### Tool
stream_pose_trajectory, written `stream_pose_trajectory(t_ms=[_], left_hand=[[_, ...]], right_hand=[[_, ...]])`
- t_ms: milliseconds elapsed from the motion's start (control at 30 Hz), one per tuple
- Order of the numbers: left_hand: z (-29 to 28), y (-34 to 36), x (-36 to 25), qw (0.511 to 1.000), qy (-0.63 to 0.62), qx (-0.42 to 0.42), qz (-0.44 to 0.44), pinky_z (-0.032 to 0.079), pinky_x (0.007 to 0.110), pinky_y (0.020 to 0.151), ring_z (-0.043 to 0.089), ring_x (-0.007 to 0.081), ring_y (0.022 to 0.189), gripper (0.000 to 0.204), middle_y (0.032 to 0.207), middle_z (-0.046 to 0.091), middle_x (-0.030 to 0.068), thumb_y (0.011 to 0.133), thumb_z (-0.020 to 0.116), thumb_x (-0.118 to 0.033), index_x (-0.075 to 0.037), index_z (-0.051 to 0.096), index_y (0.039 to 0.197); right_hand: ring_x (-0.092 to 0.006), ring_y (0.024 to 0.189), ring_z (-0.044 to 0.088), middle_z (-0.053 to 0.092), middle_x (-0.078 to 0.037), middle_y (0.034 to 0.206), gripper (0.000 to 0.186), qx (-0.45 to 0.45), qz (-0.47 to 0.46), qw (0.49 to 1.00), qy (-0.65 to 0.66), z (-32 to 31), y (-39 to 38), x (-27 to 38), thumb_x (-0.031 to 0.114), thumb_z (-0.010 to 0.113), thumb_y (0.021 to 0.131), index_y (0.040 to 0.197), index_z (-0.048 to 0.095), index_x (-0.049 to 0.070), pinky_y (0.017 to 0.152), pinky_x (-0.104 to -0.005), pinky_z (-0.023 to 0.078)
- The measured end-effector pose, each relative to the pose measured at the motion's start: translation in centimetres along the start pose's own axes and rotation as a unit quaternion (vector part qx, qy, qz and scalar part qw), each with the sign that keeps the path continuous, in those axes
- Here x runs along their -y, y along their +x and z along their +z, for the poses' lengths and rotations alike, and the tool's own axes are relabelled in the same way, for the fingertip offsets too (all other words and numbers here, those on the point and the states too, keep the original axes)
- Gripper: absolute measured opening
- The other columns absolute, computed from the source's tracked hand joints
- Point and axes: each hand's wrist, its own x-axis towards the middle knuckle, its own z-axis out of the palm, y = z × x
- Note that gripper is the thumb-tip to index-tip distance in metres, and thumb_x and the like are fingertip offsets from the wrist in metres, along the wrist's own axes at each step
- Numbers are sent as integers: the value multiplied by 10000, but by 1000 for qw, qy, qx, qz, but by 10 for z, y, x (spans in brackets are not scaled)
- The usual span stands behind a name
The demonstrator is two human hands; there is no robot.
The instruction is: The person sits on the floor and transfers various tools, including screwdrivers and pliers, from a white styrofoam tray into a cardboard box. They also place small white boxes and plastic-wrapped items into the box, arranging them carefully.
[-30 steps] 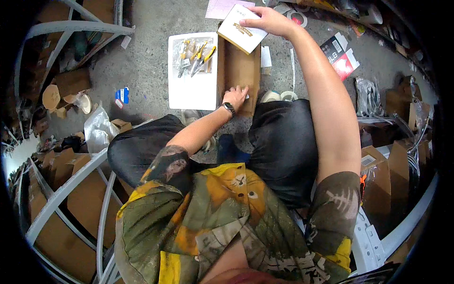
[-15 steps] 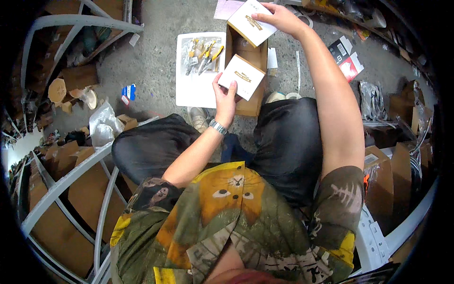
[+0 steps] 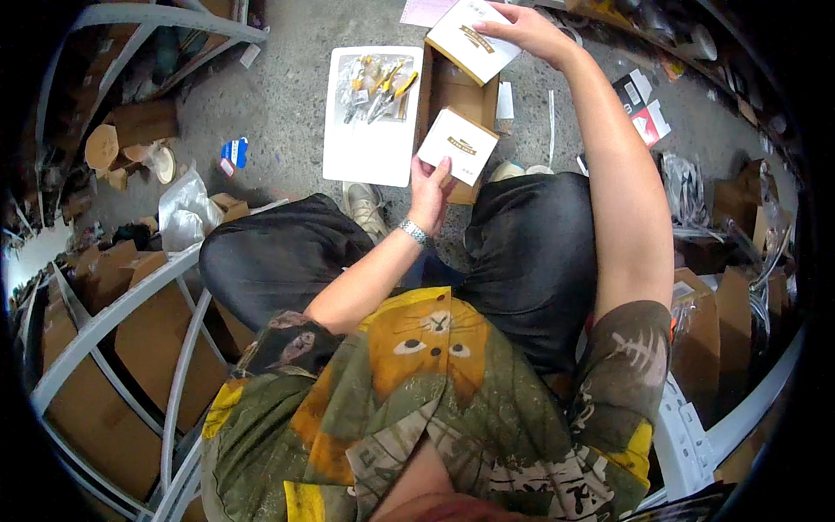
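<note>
My left hand (image 3: 430, 193) grips the near edge of a small white box (image 3: 459, 146) with a gold label and gold sides. My thumb lies on its top face; the fingers underneath are mostly hidden. Farther out, my right hand (image 3: 526, 35) holds a second white box (image 3: 472, 42) of the same kind by its right side, tilted. Both boxes are over an open brown cardboard carton (image 3: 452, 91) on the floor. Left of the carton lies a white foam tray (image 3: 368, 157), bearing several yellow-and-black pliers (image 3: 383, 89) in clear plastic bags.
A pink sheet (image 3: 422, 10) lies beyond the carton. On the right are a red-and-black flattened package (image 3: 642, 109) and silvery plastic wrap (image 3: 685, 191). A blue card (image 3: 234, 153), a clear plastic bag (image 3: 187, 213) and a grey metal rack (image 3: 113, 313) are on the left.
The left hand and its box have shifted slightly right and toward me. The right hand's box has moved a little to the right. Both hands keep their hold.
</note>
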Motion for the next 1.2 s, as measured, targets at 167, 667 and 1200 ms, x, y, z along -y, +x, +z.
stream_pose_trajectory(t_ms=[167,667,1200], left_hand=[[-3,33,-92,917,354,130,129,514,318,864,633,178,997,578,1128,657,100,859,749,-329,-1,528,1281],[55,95,-147,617,679,395,41,499,354,919,654,238,1055,630,1205,674,155,924,616,-498,-72,542,1382],[-3,175,79,371,837,401,18,527,460,876,674,353,1007,325,1094,700,185,817,605,-273,-51,719,1025]], right_hand=[[-127,1046,595,666,-56,1165,573,-68,-15,993,97,-3,3,-6,345,734,879,1336,579,35,935,-296,462],[-127,1011,604,671,-53,1138,483,-98,-7,990,102,-7,2,-5,324,713,901,1249,621,3,902,-297,467],[-134,1079,599,655,-54,1208,669,2,-6,999,-34,12,9,-25,414,738,860,1409,527,95,929,-300,466]])
